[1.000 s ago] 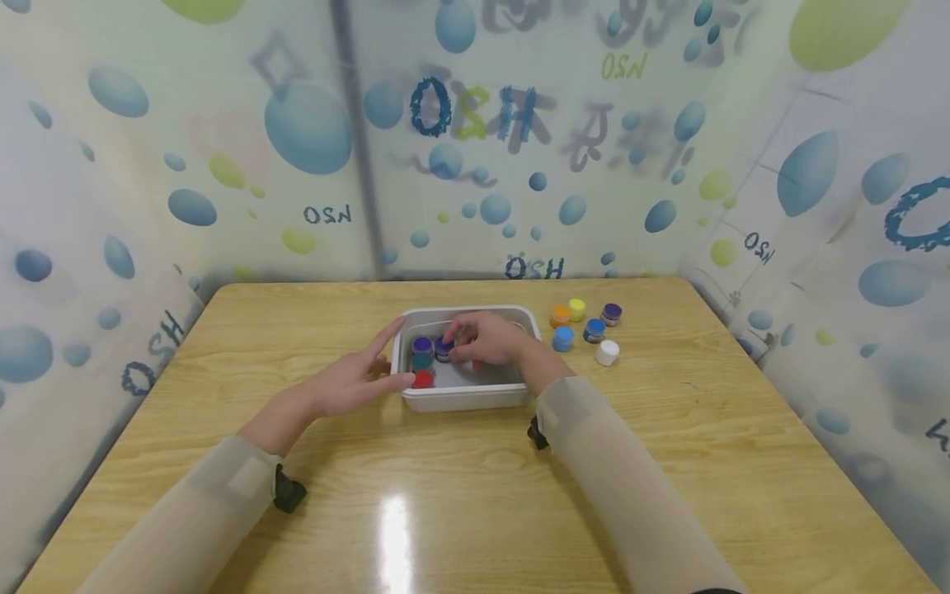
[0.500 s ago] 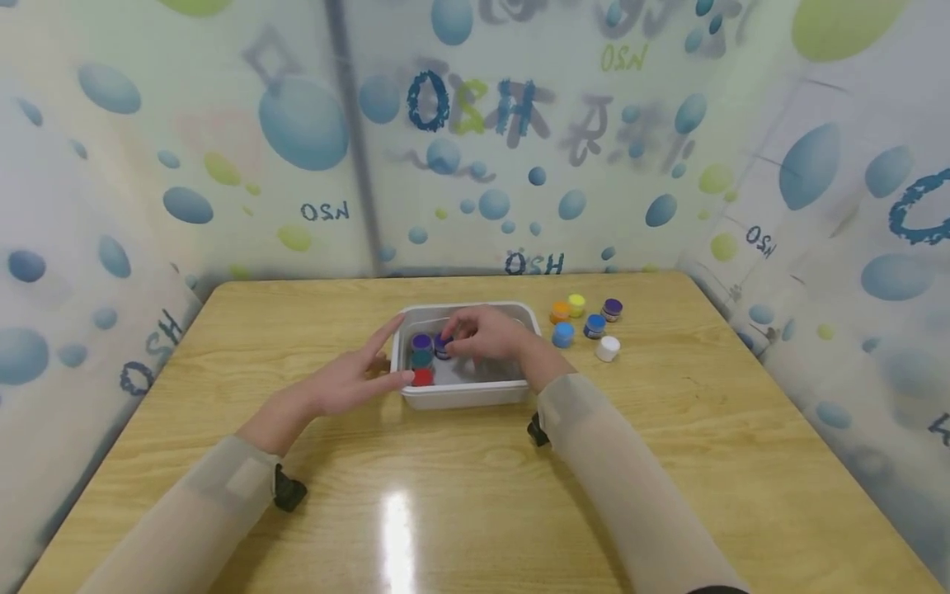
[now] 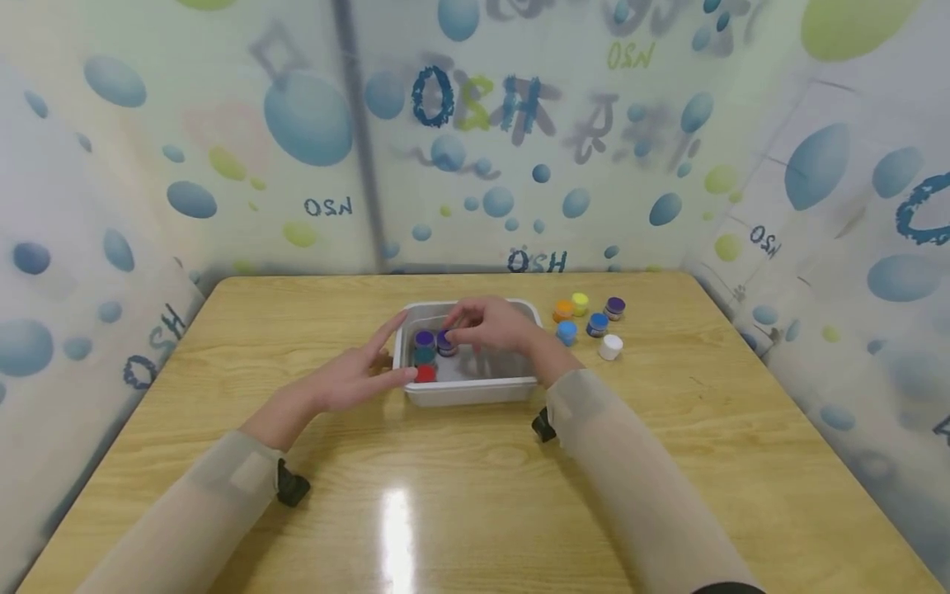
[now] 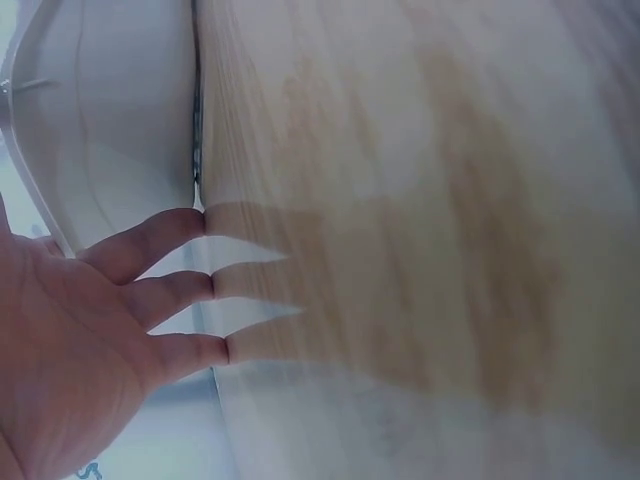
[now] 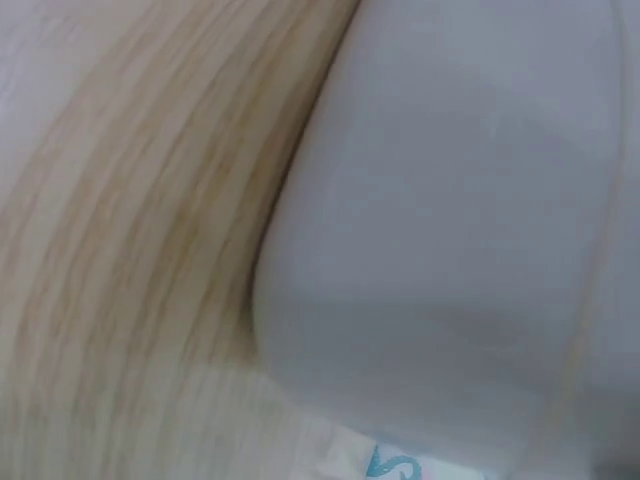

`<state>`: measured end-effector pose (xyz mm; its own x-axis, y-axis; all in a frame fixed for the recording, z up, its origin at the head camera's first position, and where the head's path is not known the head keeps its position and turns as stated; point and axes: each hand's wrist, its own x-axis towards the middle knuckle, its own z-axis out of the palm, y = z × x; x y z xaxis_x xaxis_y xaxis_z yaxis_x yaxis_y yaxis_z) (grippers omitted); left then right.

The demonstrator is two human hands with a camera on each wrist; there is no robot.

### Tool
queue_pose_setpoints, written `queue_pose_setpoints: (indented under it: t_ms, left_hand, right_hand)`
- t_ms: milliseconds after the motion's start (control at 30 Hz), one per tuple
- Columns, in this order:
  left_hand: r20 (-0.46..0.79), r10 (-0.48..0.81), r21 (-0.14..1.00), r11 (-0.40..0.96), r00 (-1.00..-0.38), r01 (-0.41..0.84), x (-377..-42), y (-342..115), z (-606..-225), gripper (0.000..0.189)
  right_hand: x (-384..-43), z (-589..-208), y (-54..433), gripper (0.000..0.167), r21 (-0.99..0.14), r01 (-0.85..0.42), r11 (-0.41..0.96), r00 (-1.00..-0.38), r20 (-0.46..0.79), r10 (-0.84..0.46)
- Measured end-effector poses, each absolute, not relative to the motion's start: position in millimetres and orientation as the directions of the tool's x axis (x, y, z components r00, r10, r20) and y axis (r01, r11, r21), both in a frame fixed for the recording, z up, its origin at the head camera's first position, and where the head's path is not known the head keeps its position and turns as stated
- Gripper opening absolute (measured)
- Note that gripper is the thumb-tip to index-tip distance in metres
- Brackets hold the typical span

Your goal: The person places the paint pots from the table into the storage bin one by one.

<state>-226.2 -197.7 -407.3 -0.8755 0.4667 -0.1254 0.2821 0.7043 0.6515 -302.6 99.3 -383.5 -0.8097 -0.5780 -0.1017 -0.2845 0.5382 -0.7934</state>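
Note:
My left hand (image 3: 349, 381) spreads at the left end of the white plastic tub (image 3: 475, 392), its thumb by the front corner. In the left wrist view several fingertips of that hand (image 4: 90, 330) reach down beside the tub wall. My right hand (image 3: 490, 323) hovers over the tub, thumb and index fingertips right at the lid of a small purple-lidded paint jar (image 3: 447, 345). Left of this jar stand another purple-lidded jar (image 3: 424, 340), a dark teal jar (image 3: 425, 356) and a red-lidded jar (image 3: 425, 374). The right wrist view shows tub wall (image 5: 440, 220) but no fingers.
Right of the tub, several jars stand on the wooden table (image 3: 475, 495): orange (image 3: 563, 310), yellow (image 3: 580, 304), light blue (image 3: 566, 332), blue (image 3: 597, 324), purple (image 3: 614, 308) and white (image 3: 611, 347). Patterned walls (image 3: 475, 190) enclose the table at back and sides.
My right hand has risen slightly over the tub, while the purple-lidded jar under its fingertips has stayed put. My left hand keeps its place at the tub's left end.

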Motion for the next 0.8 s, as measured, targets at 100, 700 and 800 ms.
queue_pose_setpoints:
  t_ms: [100, 700, 800]
  left_hand:
    - [-0.124, 0.465, 0.646, 0.709, -0.876, 0.285, -226, -198, -407, 0.098]
    - [-0.125, 0.468, 0.65, 0.705, -0.875, 0.284, -227, -197, -407, 0.1]
    - [-0.131, 0.464, 0.648, 0.709, -0.876, 0.279, -226, -197, -406, 0.101]
  right_hand:
    - [-299, -378, 100, 0.026, -0.8, -0.303, 0.517, -0.805, -0.075, -0.589]
    - [-274, -345, 182, 0.029, -0.84, -0.31, 0.445, -0.865, 0.056, -0.499]
    - [-270, -346, 202, 0.031, -0.834, -0.299, 0.463, -0.882, 0.056, -0.468]
